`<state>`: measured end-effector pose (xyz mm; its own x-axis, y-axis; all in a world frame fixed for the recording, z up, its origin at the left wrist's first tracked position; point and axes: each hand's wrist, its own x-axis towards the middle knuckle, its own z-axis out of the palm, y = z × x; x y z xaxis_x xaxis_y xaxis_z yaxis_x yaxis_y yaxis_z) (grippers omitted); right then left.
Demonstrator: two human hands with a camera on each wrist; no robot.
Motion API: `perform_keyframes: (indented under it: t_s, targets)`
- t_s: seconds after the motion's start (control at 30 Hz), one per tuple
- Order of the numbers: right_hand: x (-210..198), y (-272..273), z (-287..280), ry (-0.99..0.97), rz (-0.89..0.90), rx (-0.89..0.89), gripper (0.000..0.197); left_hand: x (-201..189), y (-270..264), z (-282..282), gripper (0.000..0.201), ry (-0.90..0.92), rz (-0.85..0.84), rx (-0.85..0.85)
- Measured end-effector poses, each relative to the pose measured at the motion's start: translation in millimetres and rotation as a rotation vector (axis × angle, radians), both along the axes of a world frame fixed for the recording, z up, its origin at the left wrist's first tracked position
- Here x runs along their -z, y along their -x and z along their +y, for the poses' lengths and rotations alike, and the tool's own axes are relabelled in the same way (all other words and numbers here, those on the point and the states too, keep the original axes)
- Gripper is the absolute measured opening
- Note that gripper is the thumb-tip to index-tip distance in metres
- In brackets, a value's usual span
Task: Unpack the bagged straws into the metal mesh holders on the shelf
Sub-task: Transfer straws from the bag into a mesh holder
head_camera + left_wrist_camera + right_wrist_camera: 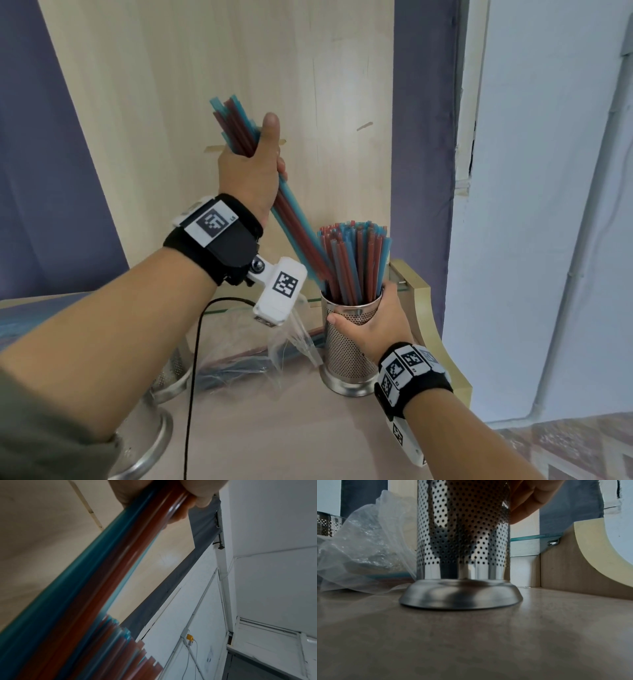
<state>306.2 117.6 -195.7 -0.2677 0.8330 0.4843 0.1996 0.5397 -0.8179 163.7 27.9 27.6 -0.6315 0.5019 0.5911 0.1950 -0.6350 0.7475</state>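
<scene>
My left hand [255,164] grips a bundle of red and blue straws [294,226] at its middle; the bundle slants down to the right with its lower ends inside the metal mesh holder [344,353]. The left wrist view shows the same bundle [89,588] running past my fingers [200,497]. Many more straws [356,260] stand upright in that holder. My right hand [373,325] wraps around the holder's upper rim. In the right wrist view the holder [462,540] stands on its round base on the shelf, my fingers [527,500] against its right side.
A crumpled clear plastic bag [274,349] with some straws in it lies left of the holder, also visible as the bag [363,547]. Another mesh holder [171,370] stands at the left, partly behind my forearm. A wooden back panel [205,85] rises behind; a glass shelf edge [536,536] sits at right.
</scene>
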Motion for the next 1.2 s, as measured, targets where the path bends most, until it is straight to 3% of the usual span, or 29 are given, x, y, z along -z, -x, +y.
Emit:
perform_keyframes:
  t_s: [0.47, 0.83, 1.2]
  targets:
    - [1, -1, 1, -0.008, -0.007, 0.001, 0.099, 53, -10, 25, 0.039, -0.019, -0.095, -0.005]
    - [0, -1, 0, -0.016, -0.019, 0.005, 0.098, 61, 2, 28, 0.043, 0.172, 0.434, -0.001]
    - [3, 1, 0, -0.011, -0.039, 0.030, 0.102, 76, -22, 46, 0.036, 0.218, 0.367, -0.128]
